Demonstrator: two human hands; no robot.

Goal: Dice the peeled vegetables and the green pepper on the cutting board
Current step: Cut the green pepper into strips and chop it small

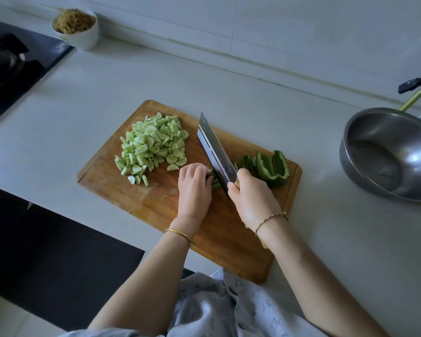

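Here, L hand (195, 188) fingers (203, 170) curled on pepper strips (215, 184), R hand (250, 198) fingers wrapped rnd cleaver (212, 147) handle, wrists low.

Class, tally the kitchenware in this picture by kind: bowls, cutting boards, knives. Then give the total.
Bowls: 2 (white bowl, steel bowl)
Cutting boards: 1 (wooden cutting board)
Knives: 1 (cleaver)
Total: 4
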